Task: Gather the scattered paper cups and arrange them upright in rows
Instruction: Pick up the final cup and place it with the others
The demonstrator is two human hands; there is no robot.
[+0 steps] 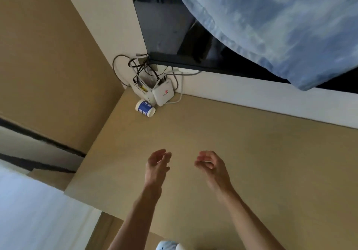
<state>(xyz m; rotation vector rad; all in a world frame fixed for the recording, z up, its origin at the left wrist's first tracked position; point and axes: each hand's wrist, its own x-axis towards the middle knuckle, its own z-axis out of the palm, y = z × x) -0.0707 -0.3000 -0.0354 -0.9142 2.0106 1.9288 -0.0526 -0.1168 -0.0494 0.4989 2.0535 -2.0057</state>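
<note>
The view is tilted. No paper cup shows clearly; a white and pale blue object peeks in at the bottom edge, too cut off to identify. My left hand hovers over the tan tabletop with fingers loosely curled and apart, holding nothing. My right hand hovers beside it, fingers also curled and apart, empty. The two hands are about a hand's width from each other, both above bare table.
A white canister with a blue label lies on its side near the corner. Behind it stand two white router boxes with tangled cables. A black screen hangs on the wall, and blue cloth drapes at upper right.
</note>
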